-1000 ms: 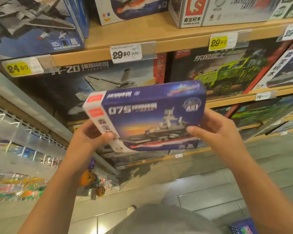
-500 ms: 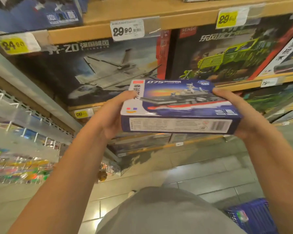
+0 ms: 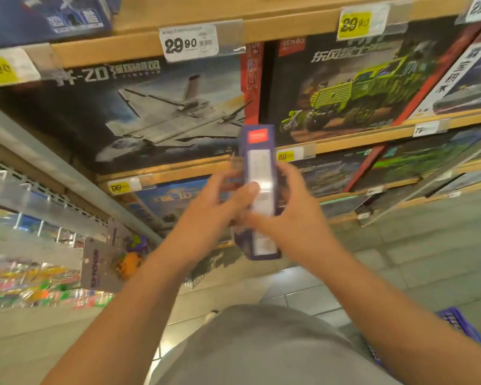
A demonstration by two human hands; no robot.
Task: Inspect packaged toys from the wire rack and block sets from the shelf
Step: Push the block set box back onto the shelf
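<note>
A small blue block-set box (image 3: 258, 168) stands on end in front of me, its narrow side with a white label and a red logo facing the camera. My left hand (image 3: 214, 209) grips it from the left, thumb across the label. My right hand (image 3: 297, 215) holds it from the right and below. Both hands are motion-blurred. Behind the box, the wooden shelf (image 3: 139, 47) carries big block sets: a grey jet box (image 3: 150, 107) and a green truck box (image 3: 350, 90).
Price tags (image 3: 189, 41) line the shelf edges. A wire rack (image 3: 28, 207) with packaged toys (image 3: 103, 259) hangs at the left. A blue basket (image 3: 461, 326) sits on the tiled floor at the lower right. My grey shirt fills the bottom centre.
The box has turned from lying flat with its long barcode side toward me to standing on end with a narrow side toward me. Both hands shifted closer together around it.
</note>
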